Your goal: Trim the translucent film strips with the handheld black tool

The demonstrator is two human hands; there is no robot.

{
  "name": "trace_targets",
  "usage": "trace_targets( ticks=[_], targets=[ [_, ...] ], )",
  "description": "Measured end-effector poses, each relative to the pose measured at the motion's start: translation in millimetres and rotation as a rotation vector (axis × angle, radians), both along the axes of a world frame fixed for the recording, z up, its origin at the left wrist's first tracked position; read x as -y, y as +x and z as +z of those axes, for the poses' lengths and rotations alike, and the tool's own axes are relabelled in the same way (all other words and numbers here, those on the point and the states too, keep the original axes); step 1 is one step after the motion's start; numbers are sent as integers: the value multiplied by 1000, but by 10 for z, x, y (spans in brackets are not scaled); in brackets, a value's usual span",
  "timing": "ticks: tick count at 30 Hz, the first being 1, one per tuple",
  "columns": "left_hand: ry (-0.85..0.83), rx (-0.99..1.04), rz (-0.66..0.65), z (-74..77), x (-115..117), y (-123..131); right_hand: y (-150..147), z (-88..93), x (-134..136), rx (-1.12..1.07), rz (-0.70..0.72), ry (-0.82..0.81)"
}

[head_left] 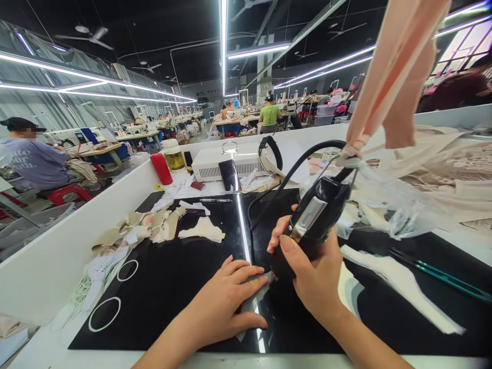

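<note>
My right hand (315,277) is wrapped round a black corded power tool (313,212) with a metal switch plate. The tool leans over the black work surface, and its lower end is hidden behind my hand. Pink fabric strips (384,87) are tied near its cord end, leading upward. Lying flat with fingers stretched, my left hand (226,302) presses on a thin translucent piece (251,302) beside the tool. Just right of my right hand lies a cream curved fabric piece (348,289), partly covered by it.
A long cream strip (403,287) and teal-handled tweezers (442,271) lie at right. Fabric scraps (154,225) and two white rings (104,313) are at left. Behind stand a vented white box (226,166), a phone (229,176) and a jar (173,156). Low white walls (96,205) edge the table.
</note>
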State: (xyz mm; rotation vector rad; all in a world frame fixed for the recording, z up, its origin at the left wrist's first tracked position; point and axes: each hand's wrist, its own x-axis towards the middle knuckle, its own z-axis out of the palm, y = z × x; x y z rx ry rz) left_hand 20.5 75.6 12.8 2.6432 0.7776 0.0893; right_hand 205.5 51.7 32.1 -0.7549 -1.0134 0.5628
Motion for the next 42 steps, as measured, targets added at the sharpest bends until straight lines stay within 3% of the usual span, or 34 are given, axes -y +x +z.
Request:
trace_targets(
  ticks=[18,29,36,42],
  targets=[
    [-37,6,14,-44,-4,-43,105,-6,-69,-19,-22,12],
    [-12,70,39,40,-30,-4,132,39,-74,8,-51,7],
    [62,65,-80,35,-200,203,232,115,-61,-26,-70,4],
    [67,62,-86,-35,-289,239,228,92,-92,8,-94,-19]
  ],
)
